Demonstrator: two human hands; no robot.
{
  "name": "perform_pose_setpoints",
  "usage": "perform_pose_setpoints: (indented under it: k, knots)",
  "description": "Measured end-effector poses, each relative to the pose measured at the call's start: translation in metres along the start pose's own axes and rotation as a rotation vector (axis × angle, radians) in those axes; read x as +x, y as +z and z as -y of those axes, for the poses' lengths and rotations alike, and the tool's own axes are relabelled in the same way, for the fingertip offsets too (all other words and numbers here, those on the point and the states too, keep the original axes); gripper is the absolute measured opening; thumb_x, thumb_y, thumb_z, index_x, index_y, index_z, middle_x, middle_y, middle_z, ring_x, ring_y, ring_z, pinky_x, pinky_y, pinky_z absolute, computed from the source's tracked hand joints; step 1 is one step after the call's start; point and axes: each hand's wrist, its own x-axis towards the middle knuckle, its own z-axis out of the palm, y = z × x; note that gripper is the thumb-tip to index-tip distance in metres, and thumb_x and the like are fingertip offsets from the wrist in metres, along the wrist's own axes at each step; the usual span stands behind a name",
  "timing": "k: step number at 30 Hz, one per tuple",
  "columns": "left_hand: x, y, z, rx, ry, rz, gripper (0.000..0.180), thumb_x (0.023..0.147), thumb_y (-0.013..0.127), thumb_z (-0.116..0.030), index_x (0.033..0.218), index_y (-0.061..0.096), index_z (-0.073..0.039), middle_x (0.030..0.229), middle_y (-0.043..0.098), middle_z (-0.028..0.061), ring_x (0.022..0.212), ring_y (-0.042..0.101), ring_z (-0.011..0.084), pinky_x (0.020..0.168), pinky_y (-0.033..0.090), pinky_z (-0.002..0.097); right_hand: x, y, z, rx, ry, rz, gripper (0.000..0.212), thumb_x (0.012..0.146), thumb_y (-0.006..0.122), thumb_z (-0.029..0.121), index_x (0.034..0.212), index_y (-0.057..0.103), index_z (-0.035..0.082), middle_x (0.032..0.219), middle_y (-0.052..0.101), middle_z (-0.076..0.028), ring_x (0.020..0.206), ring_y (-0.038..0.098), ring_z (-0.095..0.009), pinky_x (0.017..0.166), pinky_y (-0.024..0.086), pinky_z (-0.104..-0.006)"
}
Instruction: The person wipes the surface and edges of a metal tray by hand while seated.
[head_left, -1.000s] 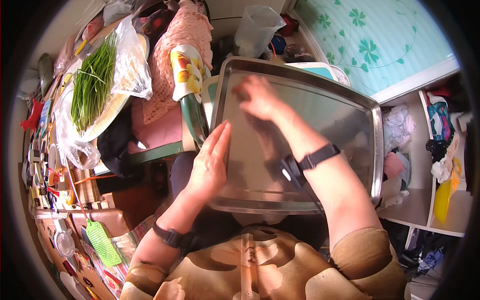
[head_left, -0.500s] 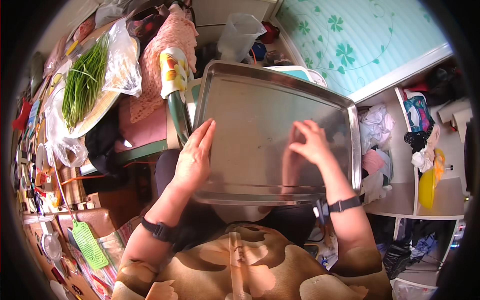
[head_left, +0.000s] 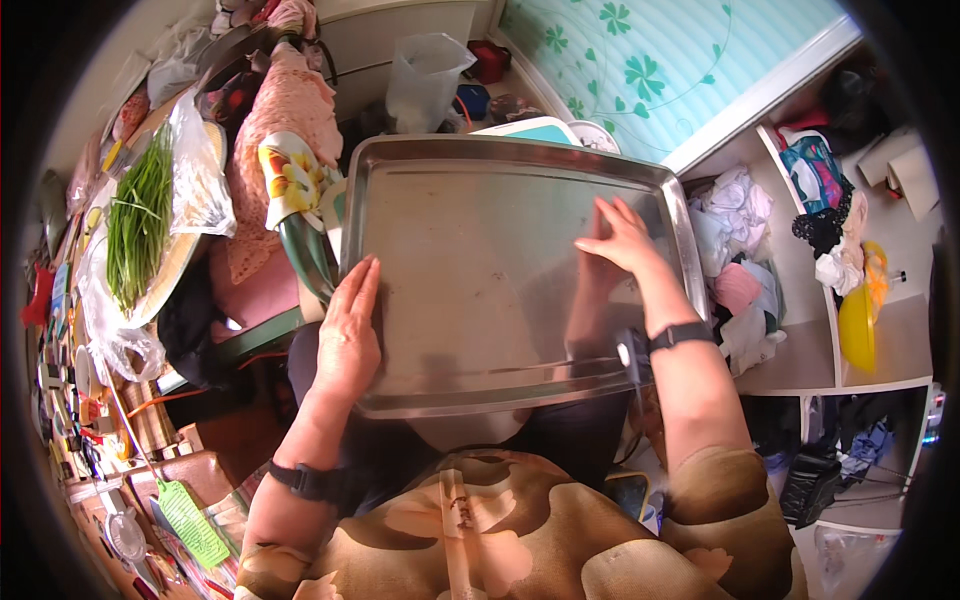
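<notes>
A large rectangular metal tray (head_left: pixel 470 404) with a raised rim lies in front of my body, above my lap. Its shiny floor carries a few small dark specks. My left hand (head_left: pixel 348 330) rests along the tray's left rim, with its fingers stretched out and close together; the thumb is not clearly visible. Over the right part of the tray hovers my right hand (head_left: pixel 622 240), thumb and fingers apart and nothing between them. Its blurred reflection shows in the metal below. Both wrists wear dark bands.
At left, green leafy stalks (head_left: pixel 140 225) lie on a round mat beside a plastic bag (head_left: pixel 200 175). A clear plastic bin (head_left: pixel 424 80) stands beyond the tray. White shelves (head_left: pixel 800 350) with clothes are at right. A green fly swatter (head_left: pixel 192 525) lies lower left.
The view has shifted, and the tray now sits slightly more level. My right hand has moved a little toward the tray's far side. My left hand stays at the left rim.
</notes>
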Motion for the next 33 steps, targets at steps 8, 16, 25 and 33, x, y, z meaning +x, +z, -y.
perform_pose_setpoints:
  k: [8,16,25,33]
  knots:
    - [0.004,-0.004,-0.002,-0.057,0.044,-0.072,0.073,0.065,0.035,0.019,0.135,0.043,0.001,0.137,0.043,0.0206,0.127,0.042,0.0373,0.109,0.035,0.0388,-0.111,0.016,0.033,-0.062,-0.248,-0.002,0.087,0.067,0.078,0.045,0.141,0.04,0.018,0.151,0.027,-0.016,0.138,0.026,-0.039,0.105,0.034,-0.0536]
    - [0.002,0.0,0.007,-0.102,0.106,-0.116,0.075,0.065,0.036,0.018,0.138,0.039,0.0,0.136,0.044,0.0218,0.127,0.042,0.0385,0.108,0.035,0.0406,-0.09,0.054,0.214,0.015,-0.659,0.328,0.087,0.064,0.08,0.027,0.14,0.04,0.013,0.149,0.029,-0.015,0.137,0.028,-0.036,0.107,0.03,-0.0605]
    - [-0.002,-0.001,0.012,-0.163,0.073,-0.143,0.074,0.065,0.036,0.018,0.136,0.043,-0.002,0.134,0.046,0.0218,0.123,0.046,0.0398,0.104,0.039,0.0406,-0.113,0.083,0.233,0.079,-0.89,0.208,0.07,0.067,0.074,0.016,0.133,0.049,0.016,0.145,0.037,-0.009,0.136,0.03,-0.03,0.107,0.027,-0.0581]
    - [-0.003,0.0,0.012,-0.277,0.039,-0.16,0.071,0.067,0.038,0.017,0.134,0.045,-0.003,0.132,0.048,0.0202,0.12,0.048,0.0394,0.101,0.042,0.0402,-0.145,0.035,0.16,0.126,-0.869,0.481,0.039,0.068,0.065,-0.005,0.104,0.062,0.01,0.111,0.055,-0.006,0.105,0.051,-0.027,0.09,0.046,-0.0405]
